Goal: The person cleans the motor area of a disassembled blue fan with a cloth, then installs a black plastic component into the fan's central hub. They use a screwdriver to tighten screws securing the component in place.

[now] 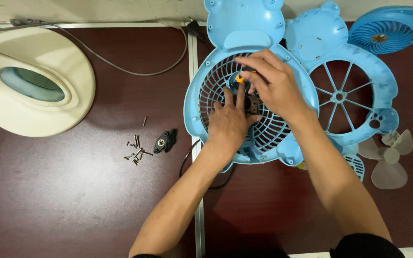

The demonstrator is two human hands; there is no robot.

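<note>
Head view: right hand [272, 83] pinches a yellow-handled screwdriver [239, 78] at the blue fan grille [216, 86] hub; left hand [229, 122], fingers flat, grips nothing. Driver slip could jab those fingertips. Loose screws [137, 152] at nine o'clock may roll.

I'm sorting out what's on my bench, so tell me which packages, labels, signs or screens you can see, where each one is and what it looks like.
None in view. The left hand and right hand work on a blue fan grille; loose screws lie on the dark red table.
</note>
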